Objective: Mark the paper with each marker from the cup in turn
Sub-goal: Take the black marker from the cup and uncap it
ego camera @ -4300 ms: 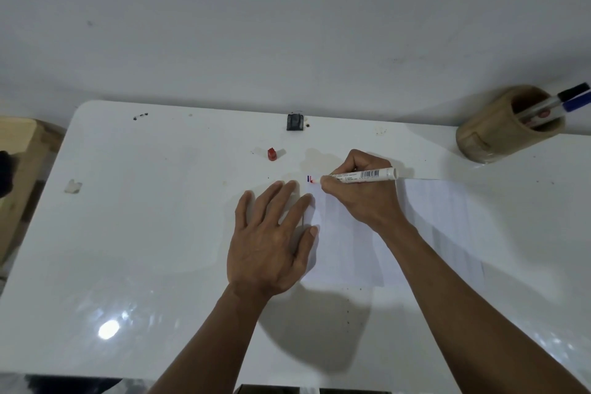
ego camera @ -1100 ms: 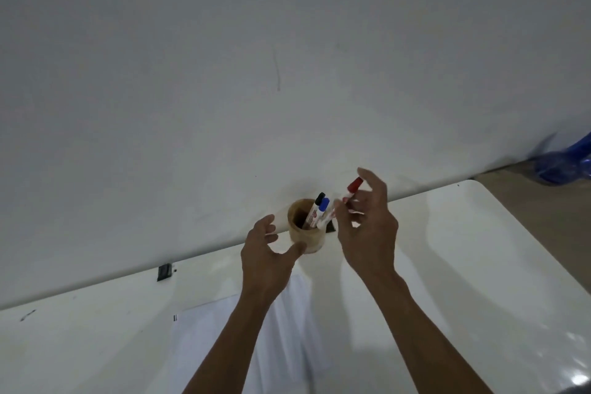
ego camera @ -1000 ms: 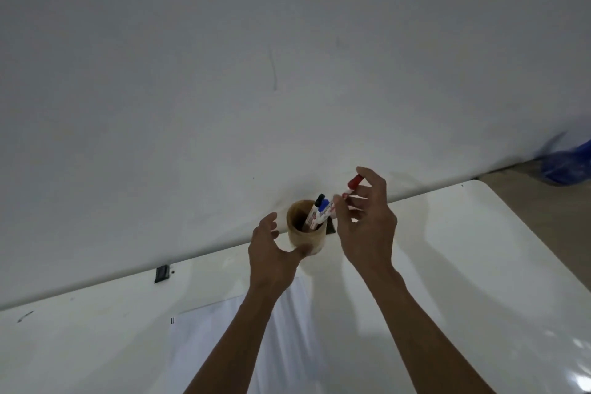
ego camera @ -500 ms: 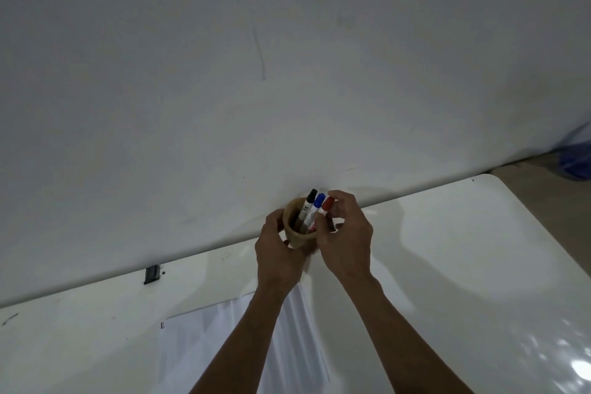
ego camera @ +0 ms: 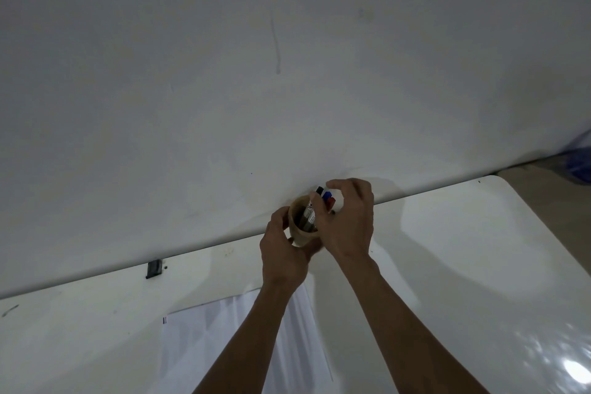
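Observation:
A tan cup [ego camera: 299, 233] stands at the back edge of the white table [ego camera: 447, 265], and my left hand [ego camera: 281, 253] is wrapped around its near side. Three markers lean in it side by side, showing a black cap [ego camera: 319, 190], a blue cap [ego camera: 326, 195] and a red cap [ego camera: 331, 201]. My right hand [ego camera: 348, 224] curls over their tops, thumb against the barrels and index finger arched just above the caps. Whether it still pinches the red marker is hidden. The white paper [ego camera: 204, 345] lies nearer to me under my forearms, with small marks [ego camera: 164, 320] at its far left corner.
A small black object [ego camera: 153, 269] sits on the table's back edge to the left. A plain white wall rises right behind the table. Something blue [ego camera: 579, 163] lies on the floor past the table's right end.
My right hand brought the capped red marker down into the cup beside the other two. My left hand closed around the cup. The view shifted from the paper to the cup.

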The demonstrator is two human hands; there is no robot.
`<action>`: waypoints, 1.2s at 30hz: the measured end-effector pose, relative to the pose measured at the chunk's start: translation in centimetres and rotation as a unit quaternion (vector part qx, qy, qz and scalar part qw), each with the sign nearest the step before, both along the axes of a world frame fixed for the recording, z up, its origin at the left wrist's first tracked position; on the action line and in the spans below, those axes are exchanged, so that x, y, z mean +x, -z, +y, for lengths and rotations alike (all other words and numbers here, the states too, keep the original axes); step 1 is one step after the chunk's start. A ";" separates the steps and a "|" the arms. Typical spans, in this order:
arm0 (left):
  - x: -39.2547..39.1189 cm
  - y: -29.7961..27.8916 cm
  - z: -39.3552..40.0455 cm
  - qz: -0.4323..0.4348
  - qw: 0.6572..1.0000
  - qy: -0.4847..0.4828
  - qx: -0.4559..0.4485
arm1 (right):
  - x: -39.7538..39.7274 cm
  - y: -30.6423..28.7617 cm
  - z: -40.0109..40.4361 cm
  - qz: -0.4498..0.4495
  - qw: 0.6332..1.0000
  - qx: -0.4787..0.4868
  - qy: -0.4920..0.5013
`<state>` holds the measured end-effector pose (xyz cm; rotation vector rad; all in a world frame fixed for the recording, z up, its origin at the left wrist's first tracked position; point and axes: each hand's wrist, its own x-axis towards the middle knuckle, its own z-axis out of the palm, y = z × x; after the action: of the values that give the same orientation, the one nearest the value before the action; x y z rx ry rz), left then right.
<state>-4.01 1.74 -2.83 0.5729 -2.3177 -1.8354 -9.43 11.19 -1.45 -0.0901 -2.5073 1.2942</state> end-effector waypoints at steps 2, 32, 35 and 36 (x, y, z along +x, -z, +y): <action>0.0 0.1 0.0 0.000 1.000 -0.002 -0.004 | -0.4 0.0 -0.4 -0.003 1.000 0.015 0.010; 8.5 -4.5 -6.5 -0.039 0.997 -0.020 -0.059 | 10.9 -8.0 -0.2 -0.133 0.936 -0.317 -0.070; 12.0 -6.2 -9.2 -0.034 0.999 -0.035 -0.007 | 14.3 -6.9 -2.4 -0.195 0.933 -0.251 -0.168; 13.2 -6.8 -10.0 -0.034 0.999 -0.030 0.010 | 15.5 -6.8 -3.2 -0.210 0.930 -0.229 -0.197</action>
<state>9.14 -8.29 4.02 0.7088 -2.3009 -1.8414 6.05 8.04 5.35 0.0393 -2.5833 2.2237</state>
